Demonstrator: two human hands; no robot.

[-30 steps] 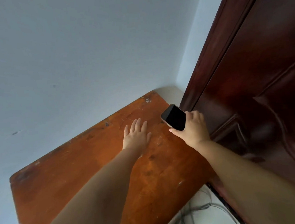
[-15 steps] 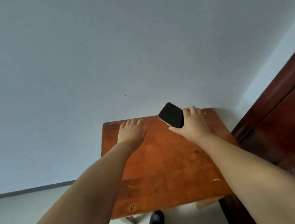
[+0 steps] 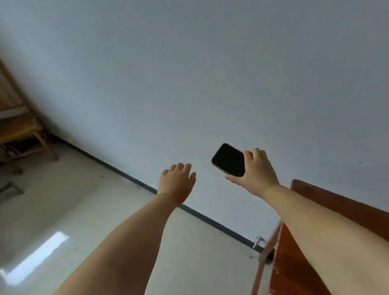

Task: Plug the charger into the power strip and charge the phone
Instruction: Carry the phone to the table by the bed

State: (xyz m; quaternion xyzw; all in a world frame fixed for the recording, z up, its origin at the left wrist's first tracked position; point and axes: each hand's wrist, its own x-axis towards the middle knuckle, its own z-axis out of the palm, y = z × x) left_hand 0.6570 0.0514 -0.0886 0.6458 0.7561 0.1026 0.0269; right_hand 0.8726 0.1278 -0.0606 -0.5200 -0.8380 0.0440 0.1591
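Observation:
My right hand is shut on a phone with a dark, blank screen, held up in the air in front of the pale wall. My left hand hovers to its left, palm down, fingers apart and holding nothing. Both arms stretch forward. No charger or power strip shows in this view.
The reddish wooden table is at the bottom right, under my right forearm. A wooden chair stands at the far left by the wall. Pale floor spreads to the left, with a dark skirting line along the wall.
The view has swung left, so the table slid to the bottom right and the chair and floor came in. Both hands have lifted off the table; the phone stays in my right hand.

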